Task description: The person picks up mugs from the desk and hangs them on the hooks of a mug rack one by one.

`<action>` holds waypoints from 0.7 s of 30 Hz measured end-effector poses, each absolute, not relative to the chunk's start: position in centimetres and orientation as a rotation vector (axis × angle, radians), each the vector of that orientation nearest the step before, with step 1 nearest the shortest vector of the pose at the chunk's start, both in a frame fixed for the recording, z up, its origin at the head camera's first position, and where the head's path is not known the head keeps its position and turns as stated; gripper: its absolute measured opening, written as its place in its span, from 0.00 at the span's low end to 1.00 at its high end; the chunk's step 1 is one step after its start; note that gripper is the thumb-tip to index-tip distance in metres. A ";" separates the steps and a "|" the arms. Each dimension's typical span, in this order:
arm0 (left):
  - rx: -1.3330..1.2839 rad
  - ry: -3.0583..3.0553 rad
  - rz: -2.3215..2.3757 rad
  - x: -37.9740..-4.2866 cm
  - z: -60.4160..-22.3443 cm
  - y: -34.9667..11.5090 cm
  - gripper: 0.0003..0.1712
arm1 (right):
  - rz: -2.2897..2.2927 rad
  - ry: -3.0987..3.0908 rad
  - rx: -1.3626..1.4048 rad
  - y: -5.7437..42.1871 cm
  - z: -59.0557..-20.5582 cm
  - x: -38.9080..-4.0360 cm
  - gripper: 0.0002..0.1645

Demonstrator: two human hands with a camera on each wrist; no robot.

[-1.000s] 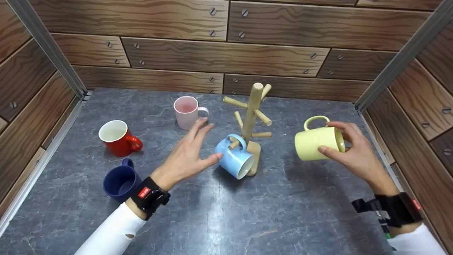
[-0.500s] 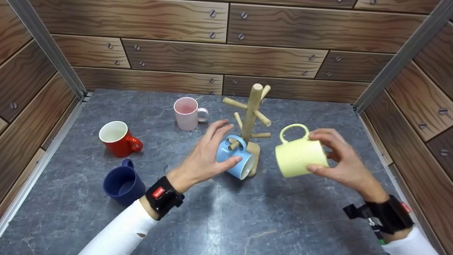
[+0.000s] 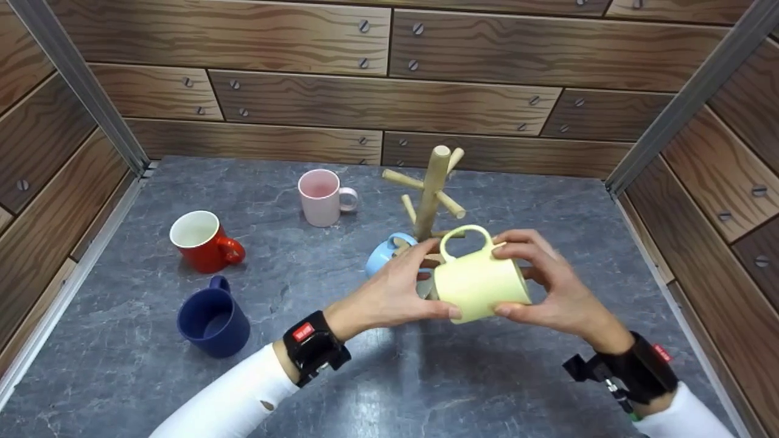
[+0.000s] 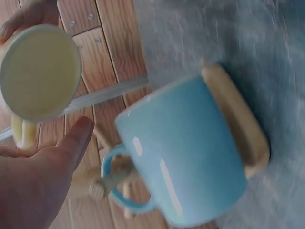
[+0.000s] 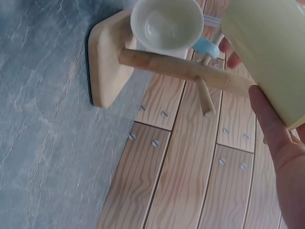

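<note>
My right hand [image 3: 548, 286] grips a pale yellow mug [image 3: 478, 286] by its right end, fingers above and thumb below. The mug lies sideways in the air, handle up. My left hand [image 3: 395, 289] reaches to its left end with fingers and thumb spread; whether they touch it, I cannot tell. In the left wrist view the mug's round base [image 4: 40, 74] faces that hand. Behind the hands stands a wooden mug tree [image 3: 432, 194]. A light blue mug [image 4: 181, 152] hangs by its handle on a low peg, partly hidden by my left hand in the head view.
A pink mug [image 3: 321, 201] stands at the back, left of the tree. At the left are a red mug [image 3: 210, 249] with white inside and a dark blue mug [image 3: 216, 322]. Wood-patterned walls [image 3: 304, 97] enclose the grey tabletop [image 3: 122, 365].
My right hand has carried the yellow mug leftward, in front of the mug tree. My left hand has moved right, past the blue mug to the yellow mug's left end.
</note>
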State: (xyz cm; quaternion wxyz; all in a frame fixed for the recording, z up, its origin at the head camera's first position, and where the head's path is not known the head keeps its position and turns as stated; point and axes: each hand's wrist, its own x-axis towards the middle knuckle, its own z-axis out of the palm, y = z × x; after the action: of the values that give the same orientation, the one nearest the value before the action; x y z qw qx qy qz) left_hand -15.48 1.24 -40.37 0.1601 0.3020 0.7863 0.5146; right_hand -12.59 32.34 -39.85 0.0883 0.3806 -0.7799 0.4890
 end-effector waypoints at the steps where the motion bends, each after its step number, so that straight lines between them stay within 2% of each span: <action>1: 0.838 2.204 1.483 -15.4 -40.5 1.5 0.64 | 1.459 -2.323 1.136 32.2 -39.9 -12.6 0.46; 8: 0.794 2.115 1.509 -15.3 -41.3 2.2 0.55 | 1.475 -2.303 1.140 31.6 -40.1 -12.4 0.46; 14: 0.792 2.108 1.534 -15.5 -41.4 2.3 0.51 | 1.521 -2.299 1.140 31.4 -40.3 -12.5 0.46; 21: 0.775 2.216 1.561 -15.0 -41.7 2.7 0.52 | 1.466 -2.463 0.987 31.7 -40.1 -12.1 0.57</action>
State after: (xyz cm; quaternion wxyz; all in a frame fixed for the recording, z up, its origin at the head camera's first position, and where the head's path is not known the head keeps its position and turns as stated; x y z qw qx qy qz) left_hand -15.04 2.66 -41.70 0.1604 0.2713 0.7759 0.5466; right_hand -12.09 31.71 -40.14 0.0550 0.3249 -0.8113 0.4829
